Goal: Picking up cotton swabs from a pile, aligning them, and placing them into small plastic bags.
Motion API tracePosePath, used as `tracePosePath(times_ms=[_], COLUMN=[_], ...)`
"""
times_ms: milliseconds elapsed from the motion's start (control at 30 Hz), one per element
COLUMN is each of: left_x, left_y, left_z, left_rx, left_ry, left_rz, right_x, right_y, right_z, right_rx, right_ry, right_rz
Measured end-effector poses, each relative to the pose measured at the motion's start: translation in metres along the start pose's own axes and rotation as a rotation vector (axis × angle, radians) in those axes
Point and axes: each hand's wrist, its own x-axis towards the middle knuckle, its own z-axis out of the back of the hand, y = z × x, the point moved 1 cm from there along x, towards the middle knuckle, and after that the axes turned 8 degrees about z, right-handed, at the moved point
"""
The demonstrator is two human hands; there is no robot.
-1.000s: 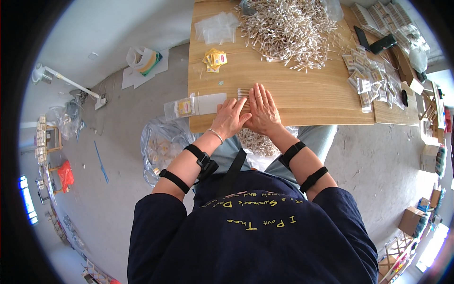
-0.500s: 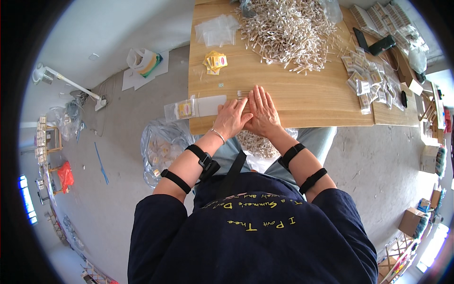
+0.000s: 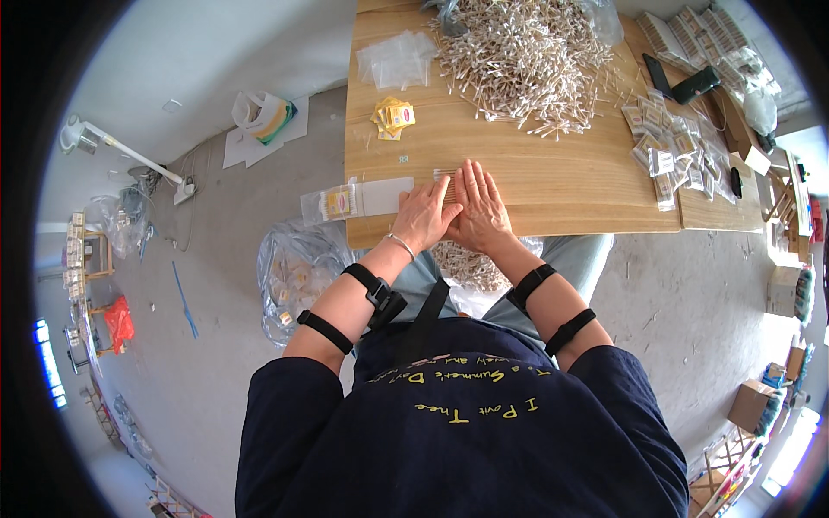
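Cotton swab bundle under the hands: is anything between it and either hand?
Nothing visible. Left hand and right hand lie flat on the small swab bundle on the wooden table.

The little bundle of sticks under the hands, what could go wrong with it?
The small bundle of sticks lies loose under the left hand and right hand, so sticks might roll apart. The clear bag hangs over the wooden table's edge and could slip off. The big pile of sticks nearby could get mixed in.
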Motion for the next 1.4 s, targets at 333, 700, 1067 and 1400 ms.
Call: tracePosePath(times_ms=[333, 700, 1067, 1400], left_x=[0.008, 0.030, 0.176, 0.208], left_y=[-0.007, -0.003, -0.017, -0.032], left_z=[0.009, 0.017, -0.019, 0.022], left_rx=[-0.005, -0.011, -0.153, 0.076], left_ry=[0.126, 0.216, -0.211, 0.005], left_rz=[0.103, 0.141, 0.084, 0.136], right_x=[0.000, 0.002, 0.006, 0.003], right_y=[0.002, 0.002, 0.003, 0.002], right_z=[0.003, 0.013, 0.020, 0.023], right_rx=[0.001, 0.033, 0.063, 0.088], right_ry=[0.017, -0.008, 0.077, 0.086], right_rz=[-0.006, -0.009, -0.037, -0.050])
